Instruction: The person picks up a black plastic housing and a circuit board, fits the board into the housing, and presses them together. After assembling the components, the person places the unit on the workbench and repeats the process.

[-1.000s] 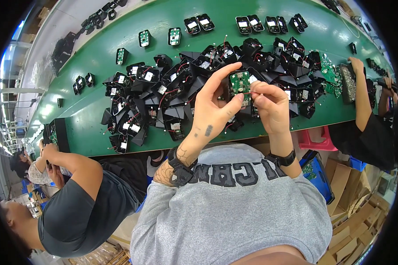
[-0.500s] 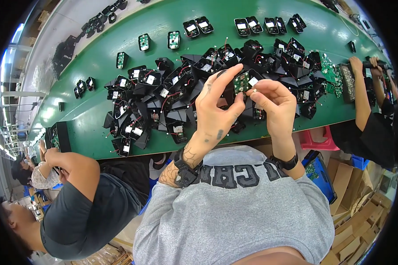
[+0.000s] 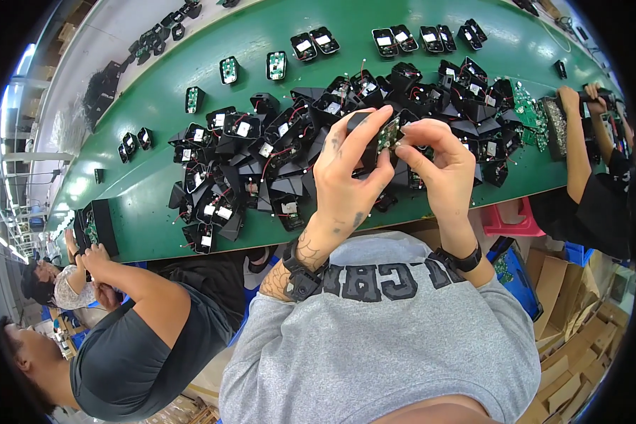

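Observation:
My left hand (image 3: 350, 173) is closed, with thumb and index finger at the two ends of a small green circuit board (image 3: 389, 134). The board is tilted nearly edge-on, and black plastic housing parts lie close behind it, partly hidden by my fingers. At the board's right side, my right hand (image 3: 442, 166) has thumb and index finger pinched together; what they grip is too small to make out. Beneath and beyond both hands spreads a heap of black plastic housings (image 3: 286, 187) with red wires and white-labelled parts inside.
Across the green table (image 3: 148, 226), several housings holding green boards (image 3: 276, 66) stand beyond the heap. Loose circuit boards (image 3: 530, 116) lie at the right beside a tray of small parts (image 3: 555, 127). Co-workers sit at left (image 3: 134, 339) and right (image 3: 579, 212). A pink stool (image 3: 512, 219) stands below.
The circuit board has turned from showing its face to nearly edge-on between my hands. My right fingers have shifted slightly at its edge. The left co-worker's arm has moved.

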Tool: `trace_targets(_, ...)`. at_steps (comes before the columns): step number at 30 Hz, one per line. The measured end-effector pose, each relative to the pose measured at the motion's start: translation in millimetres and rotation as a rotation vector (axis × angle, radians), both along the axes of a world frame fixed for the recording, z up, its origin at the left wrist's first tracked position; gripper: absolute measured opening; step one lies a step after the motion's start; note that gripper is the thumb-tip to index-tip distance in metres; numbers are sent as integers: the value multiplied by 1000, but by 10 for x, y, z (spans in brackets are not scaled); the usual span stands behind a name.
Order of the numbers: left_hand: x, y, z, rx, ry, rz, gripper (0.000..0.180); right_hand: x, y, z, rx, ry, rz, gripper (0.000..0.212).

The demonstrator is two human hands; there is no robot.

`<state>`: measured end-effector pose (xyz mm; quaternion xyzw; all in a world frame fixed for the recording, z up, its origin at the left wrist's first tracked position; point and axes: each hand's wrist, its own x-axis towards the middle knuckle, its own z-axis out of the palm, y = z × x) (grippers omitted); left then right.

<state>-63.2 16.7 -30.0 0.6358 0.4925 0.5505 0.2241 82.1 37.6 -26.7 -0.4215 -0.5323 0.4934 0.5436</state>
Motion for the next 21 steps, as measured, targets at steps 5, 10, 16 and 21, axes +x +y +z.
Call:
trace_targets(5,0,9,-66,58,-1,6,52,28,37,-115,242,-230,-21,14)
trace_targets(10,-15,6,-47,89,21,35,52,-18,29,-58,389,-420,-63,12)
trace_targets(16,-19,-11,-40,81,66,68,51,-40,20,5,424,-502,-63,11)
trace_targets(21,-15,2,-51,200,154,114,57,-31,-9,57,418,-550,-58,10)
